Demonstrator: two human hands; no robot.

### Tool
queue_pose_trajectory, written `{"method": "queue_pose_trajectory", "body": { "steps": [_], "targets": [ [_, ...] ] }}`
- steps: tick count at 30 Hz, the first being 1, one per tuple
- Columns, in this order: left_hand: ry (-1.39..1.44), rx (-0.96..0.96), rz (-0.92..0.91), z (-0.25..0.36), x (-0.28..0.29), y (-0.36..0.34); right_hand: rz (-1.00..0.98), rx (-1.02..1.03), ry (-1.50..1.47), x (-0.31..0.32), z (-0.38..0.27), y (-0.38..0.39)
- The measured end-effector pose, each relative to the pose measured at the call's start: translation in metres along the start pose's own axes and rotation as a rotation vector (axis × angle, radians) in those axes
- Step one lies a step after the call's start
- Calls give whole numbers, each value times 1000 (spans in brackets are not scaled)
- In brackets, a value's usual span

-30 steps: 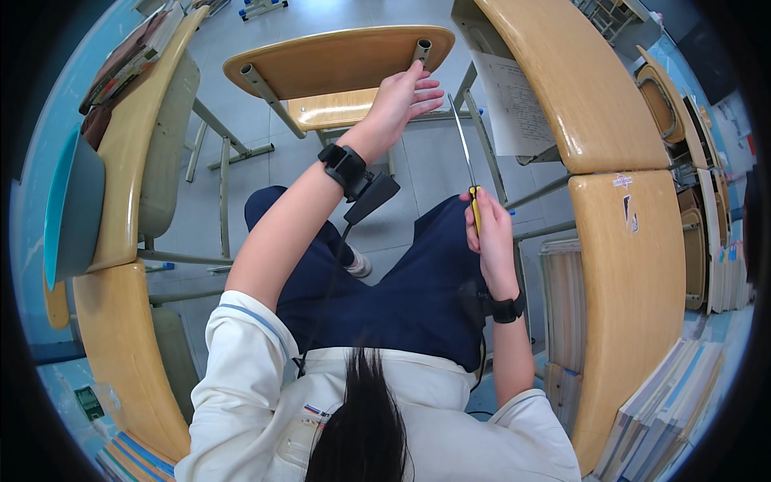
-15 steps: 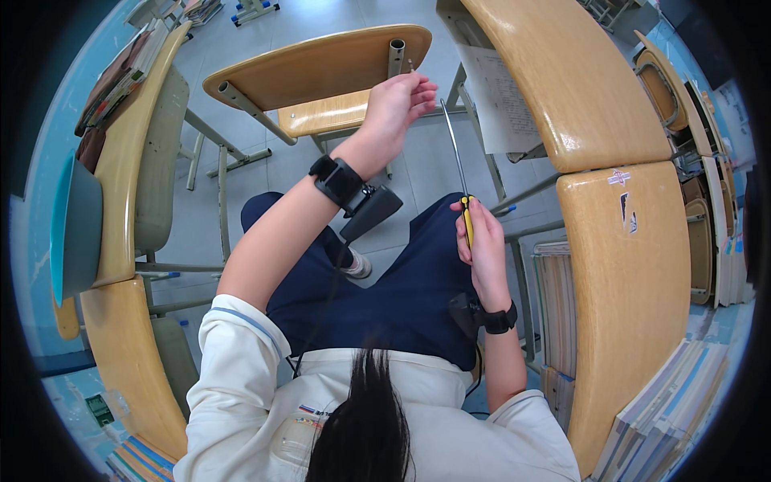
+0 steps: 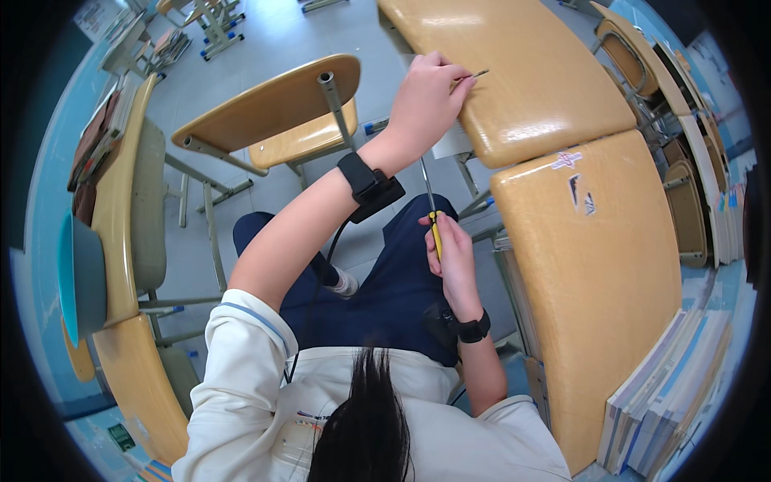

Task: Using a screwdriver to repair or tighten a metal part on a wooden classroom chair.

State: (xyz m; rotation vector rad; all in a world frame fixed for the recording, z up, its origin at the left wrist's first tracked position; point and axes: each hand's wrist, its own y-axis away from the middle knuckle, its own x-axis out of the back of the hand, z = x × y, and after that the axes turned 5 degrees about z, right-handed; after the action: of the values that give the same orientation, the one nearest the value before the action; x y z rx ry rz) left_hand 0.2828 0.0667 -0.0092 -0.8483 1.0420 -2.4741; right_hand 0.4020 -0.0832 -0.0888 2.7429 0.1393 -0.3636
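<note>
The left grip (image 3: 430, 100) pinches a thin screw (image 3: 480, 75) by the wooden surface (image 3: 554, 88), the right grip (image 3: 455, 247) curls round a screwdriver (image 3: 436, 227), and holding snugly should stop drops.

Left hand (image 3: 430, 100) holds a thin rod (image 3: 482, 73); right hand (image 3: 455, 253), a screwdriver (image 3: 434, 219) (yellow-handled).

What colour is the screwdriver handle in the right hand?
The screwdriver handle is yellow with black, clearest in the head view.
</note>
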Motion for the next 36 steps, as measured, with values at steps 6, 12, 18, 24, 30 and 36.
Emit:
{"method": "queue_pose_trajectory", "body": {
  "steps": [6, 12, 18, 24, 30, 36],
  "targets": [
    [-201, -6, -25, 4, -33, -10, 95, 23, -46, 16, -8, 4],
    [-165, -7, -24, 2, -36, -14, 93, 15, -68, 18, -4, 1],
    [-114, -50, 20, -5, -28, -7, 50, -32, -81, 7, 4, -5],
    [-110, -38, 132, -42, 33, 6, -63, 58, -6, -12, 16, -37],
    [-571, -191, 229, -96, 159, 5, -123, -11, 142, -49, 41, -75],
    [-925, -67, 115, -138, 224, 28, -102, 41, 162, -72, 50, -74]
  ]
}}
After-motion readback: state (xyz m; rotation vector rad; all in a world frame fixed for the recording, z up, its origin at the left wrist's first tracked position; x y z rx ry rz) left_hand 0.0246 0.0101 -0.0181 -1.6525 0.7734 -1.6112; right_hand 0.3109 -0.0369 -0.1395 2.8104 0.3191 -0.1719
